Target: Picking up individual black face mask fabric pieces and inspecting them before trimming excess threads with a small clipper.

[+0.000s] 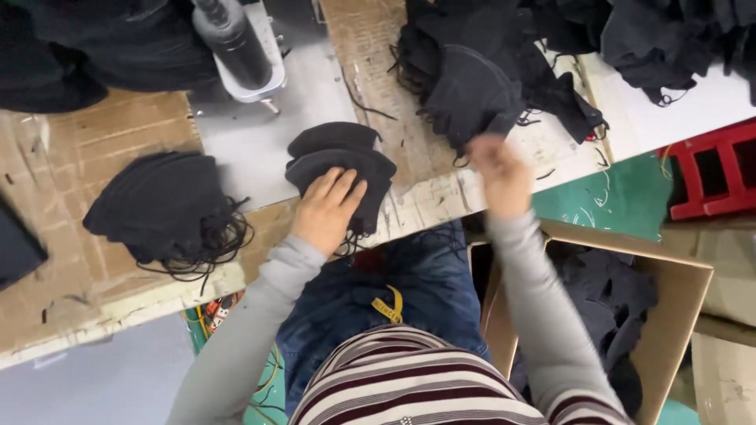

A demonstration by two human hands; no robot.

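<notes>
A stack of black masks (161, 206) with loose ear loops sits to my left on the worn wooden table (63, 165). A cardboard box (677, 299) stands by my knee, and a red stool (713, 169) sits beyond it.

A single camera worn on the person's head looks almost straight down, close over the worktable (71, 157). The table's front edge runs slantwise across the frame. The person's striped top (409, 378) fills the bottom edge, both grey sleeves reach upward, and a cardboard box (677, 299) sits lower right.
</notes>
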